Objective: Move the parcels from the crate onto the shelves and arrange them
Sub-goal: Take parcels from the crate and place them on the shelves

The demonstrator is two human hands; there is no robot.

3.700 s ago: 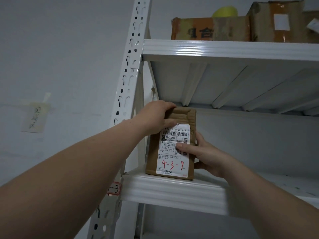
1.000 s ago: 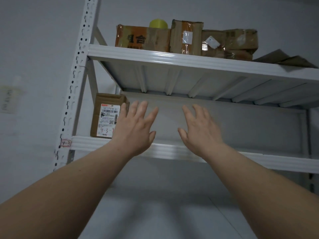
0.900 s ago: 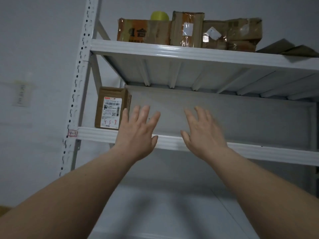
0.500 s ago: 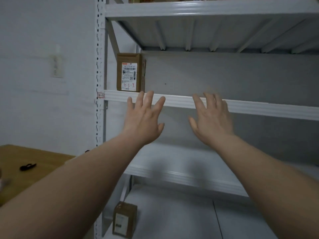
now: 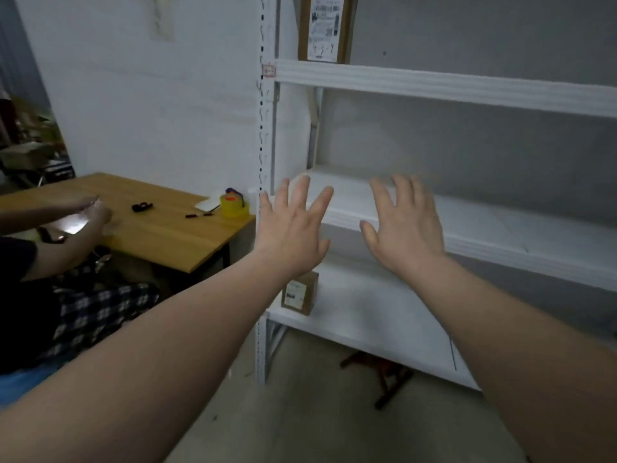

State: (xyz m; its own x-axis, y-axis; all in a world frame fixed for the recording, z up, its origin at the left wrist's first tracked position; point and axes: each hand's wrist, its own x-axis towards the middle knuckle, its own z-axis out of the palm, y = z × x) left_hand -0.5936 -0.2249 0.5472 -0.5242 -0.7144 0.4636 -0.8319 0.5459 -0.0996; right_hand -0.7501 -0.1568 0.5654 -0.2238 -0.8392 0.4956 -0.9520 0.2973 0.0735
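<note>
A brown parcel [image 5: 324, 28] with a white label marked 4-3-9 stands upright at the left end of an upper shelf [image 5: 434, 86] of the white rack. A smaller brown parcel [image 5: 299, 293] stands on the lowest shelf [image 5: 367, 315], partly hidden behind my left wrist. My left hand [image 5: 291, 230] and my right hand [image 5: 404, 225] hang in the air in front of the middle shelf [image 5: 500, 235], fingers spread, holding nothing. No crate is in view.
A wooden table [image 5: 160, 228] stands left of the rack with a yellow tape roll [image 5: 233, 207] and small dark items on it. Another person [image 5: 50, 262] in a dark top sits at it. A red-brown frame [image 5: 380, 372] lies on the floor under the rack.
My hands let go of the labelled parcel and left it standing on the upper shelf. The view has swung downward, bringing the lower shelves, the table and the seated person into sight.
</note>
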